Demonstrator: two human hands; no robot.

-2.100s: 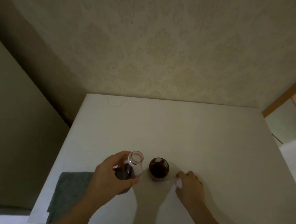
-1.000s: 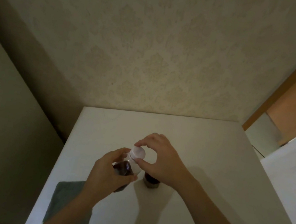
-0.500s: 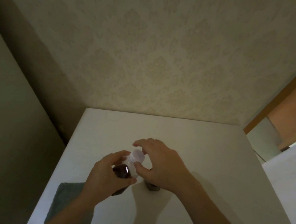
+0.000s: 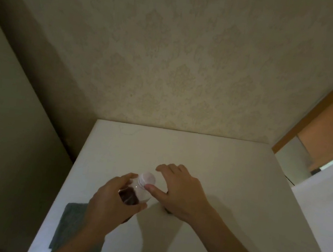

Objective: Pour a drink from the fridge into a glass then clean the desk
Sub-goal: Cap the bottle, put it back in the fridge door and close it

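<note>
A small clear bottle (image 4: 139, 195) of dark red drink stands on the white desk (image 4: 219, 164), near the front left. Its white cap (image 4: 147, 178) sits on the neck. My left hand (image 4: 108, 205) is wrapped around the bottle's body. My right hand (image 4: 182, 193) hovers just right of the cap with its fingers spread; only the thumb touches the bottle below the cap. The glass (image 4: 168, 211) is almost wholly hidden under my right hand, with just a dark sliver of its base showing.
A grey cloth (image 4: 70, 225) lies flat at the desk's front left corner, partly under my left forearm. A patterned wall runs along the desk's back edge. To the right are a second white surface (image 4: 324, 210) and an orange door.
My right hand picked the cap up off the desk, set it on the bottle and turned it. Its fingers have now come off the cap and spread. My left hand kept hold of the bottle.
</note>
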